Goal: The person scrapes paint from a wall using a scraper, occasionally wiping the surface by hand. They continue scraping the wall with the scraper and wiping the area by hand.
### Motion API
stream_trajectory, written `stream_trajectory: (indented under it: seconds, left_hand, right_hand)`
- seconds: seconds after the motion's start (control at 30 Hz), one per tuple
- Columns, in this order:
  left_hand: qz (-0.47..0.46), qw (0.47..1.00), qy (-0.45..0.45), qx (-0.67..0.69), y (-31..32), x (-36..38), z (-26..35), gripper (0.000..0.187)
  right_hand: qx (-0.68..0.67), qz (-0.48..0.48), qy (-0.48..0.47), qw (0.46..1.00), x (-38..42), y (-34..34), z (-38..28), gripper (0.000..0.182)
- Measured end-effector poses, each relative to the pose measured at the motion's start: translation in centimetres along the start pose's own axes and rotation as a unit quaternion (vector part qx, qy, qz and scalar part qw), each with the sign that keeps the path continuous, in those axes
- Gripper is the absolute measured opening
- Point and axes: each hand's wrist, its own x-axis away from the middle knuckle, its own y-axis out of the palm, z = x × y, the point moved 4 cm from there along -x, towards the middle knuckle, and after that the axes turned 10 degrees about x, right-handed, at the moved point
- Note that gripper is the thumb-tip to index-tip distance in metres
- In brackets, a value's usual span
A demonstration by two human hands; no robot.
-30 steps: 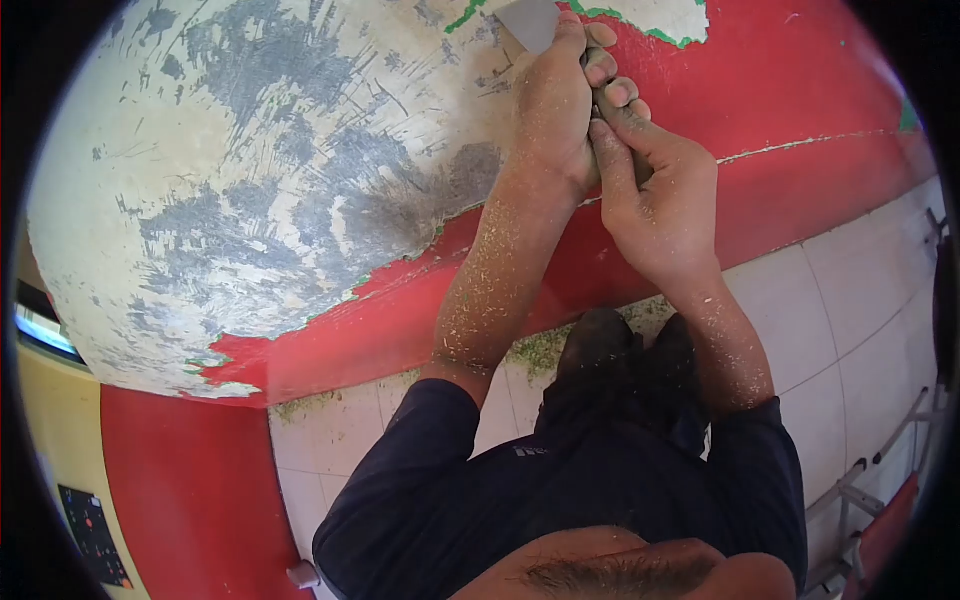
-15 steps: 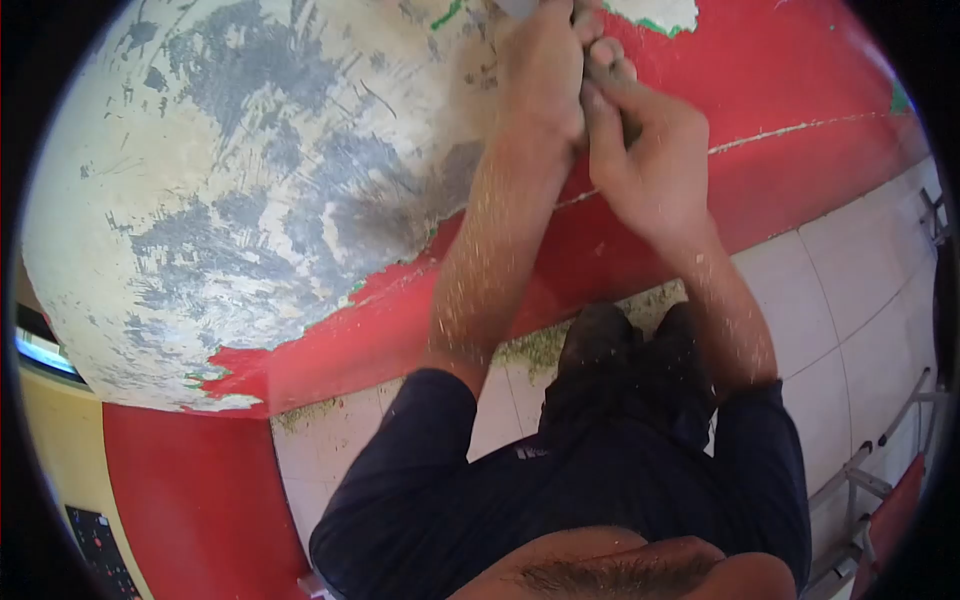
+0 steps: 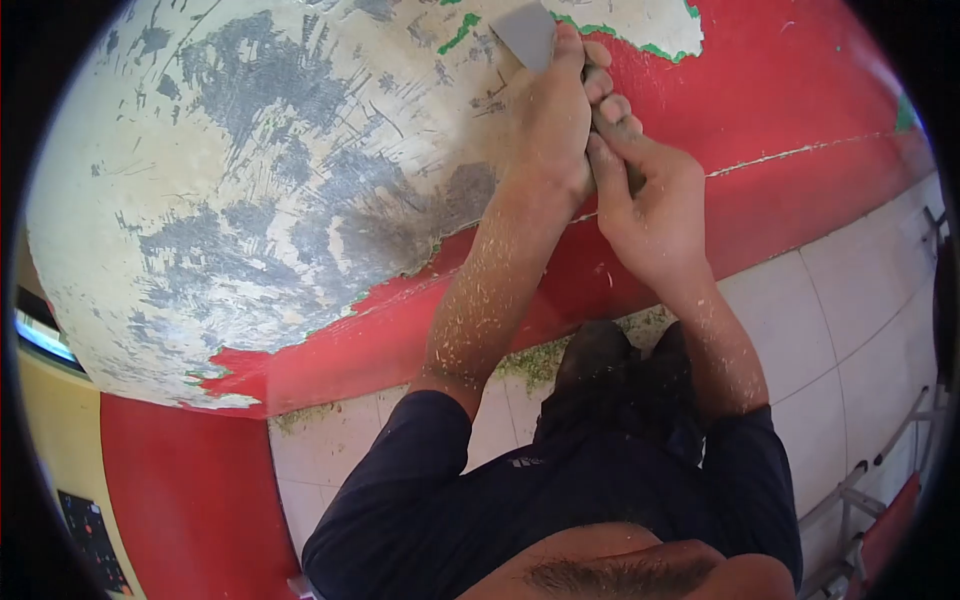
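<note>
A paint scraper's flat grey blade [image 3: 526,36] sticks out past my left hand [image 3: 556,112], over the bare plaster patch beside the red paint edge. My left fingers are wrapped round its handle, which is mostly hidden. Close below, my right hand [image 3: 655,185] is closed too, its thumb and fingers gripping the lower end of the same tool. The wall [image 3: 300,200] shows scraped white and grey plaster, bordered by red paint [image 3: 760,90] with ragged green edges. Pale flakes cling to both forearms.
Paint scraps [image 3: 540,368] lie on the tiled floor [image 3: 790,330] at the foot of the wall, near my legs. A metal-framed object with a red part [image 3: 885,525] stands at the lower right. A red panel [image 3: 190,490] is at lower left.
Both hands have come down and slightly right in view, with the scraper still in them. More of its blade now shows.
</note>
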Motion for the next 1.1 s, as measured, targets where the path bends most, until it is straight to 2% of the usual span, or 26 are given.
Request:
stream_trajectory:
  seconds: [0.07, 0.1, 0.17, 0.23, 0.3, 0.4, 0.43, 0.53, 0.57, 0.67, 0.7, 0.77, 0.8, 0.9, 1.0, 1.03, 1.1]
  left_hand:
    - [0.019, 0.998, 0.037, -0.037, 0.8, -0.3, 1.0, 0.027]
    - [-0.033, 0.999, 0.007, 0.021, 1.4, -0.3, 1.2, 0.027]
    - [-0.029, 0.999, 0.016, 0.0, 0.2, -0.8, 0.2, 0.034]
    - [-0.033, 0.999, 0.012, -0.007, -0.4, -1.4, -0.4, 0.037]
    - [-0.019, 1.0, -0.011, 0.001, -1.4, -1.4, -1.0, 0.036]
    - [-0.074, 0.988, 0.123, -0.055, 2.9, -1.8, 3.5, 0.027]
    - [-0.073, 0.991, 0.101, -0.041, 3.1, -2.0, 4.0, 0.028]
    - [-0.015, 1.0, -0.013, 0.013, -1.2, -1.0, -0.1, 0.034]
    - [0.052, 0.997, 0.044, -0.032, 0.0, 1.4, 0.2, 0.033]
    - [-0.027, 0.997, 0.057, -0.036, -0.7, -0.6, 1.3, 0.033]
    - [-0.021, 0.998, 0.057, -0.005, -0.2, -0.3, 1.6, 0.035]
    - [-0.13, 0.99, -0.028, 0.04, -2.9, -1.0, 0.9, 0.037]
    - [-0.186, 0.978, -0.067, 0.063, -2.2, -0.5, 0.8, 0.039]
    - [-0.03, 0.995, 0.053, -0.082, -1.7, 0.0, 0.4, 0.036]
    - [-0.068, 0.989, 0.116, -0.056, 0.8, -1.9, 3.7, 0.028]
    - [-0.058, 0.991, 0.113, -0.051, 0.5, -2.3, 3.6, 0.039]
    - [0.0, 0.994, 0.08, -0.075, -0.5, 0.1, 1.8, 0.04]
  right_hand:
    - [0.023, 0.021, -0.024, 0.999, -1.0, -0.2, -0.3, 0.017]
    - [0.019, 0.01, -0.003, 1.0, -0.9, -0.1, -0.3, 0.018]
    - [0.013, -0.011, 0.027, 0.999, -1.1, -0.3, -0.5, 0.02]
    - [-0.014, 0.008, 0.018, 1.0, 0.2, -0.2, -0.3, 0.019]
    - [0.041, -0.014, -0.013, 0.999, -0.7, -0.6, -0.8, 0.02]
    - [0.084, -0.058, -0.028, 0.994, -4.1, -1.3, -3.4, 0.022]
    - [0.064, -0.077, 0.005, 0.995, -4.4, -1.6, -4.0, 0.022]
    - [0.047, 0.027, -0.053, 0.997, -0.8, -0.5, -1.7, 0.016]
    - [0.044, -0.02, -0.014, 0.999, 0.5, 0.0, -0.4, 0.014]
    - [0.055, -0.032, -0.023, 0.998, -1.2, -0.2, -1.9, 0.015]
    - [0.045, -0.03, -0.033, 0.998, -1.4, -0.5, -2.2, 0.015]
    - [0.054, -0.064, 0.004, 0.996, -0.2, -0.3, -1.1, 0.014]
    - [0.059, -0.081, 0.018, 0.995, 0.2, -0.3, -0.8, 0.014]
    - [0.058, -0.003, -0.062, 0.996, -0.1, -0.3, -1.2, 0.014]
    - [0.065, -0.002, -0.071, 0.995, -3.2, 0.0, -2.4, 0.023]
    - [0.068, 0.013, -0.077, 0.995, -3.2, 0.2, -2.4, 0.023]
    - [0.061, -0.025, -0.037, 0.997, -0.9, -0.1, -2.3, 0.022]
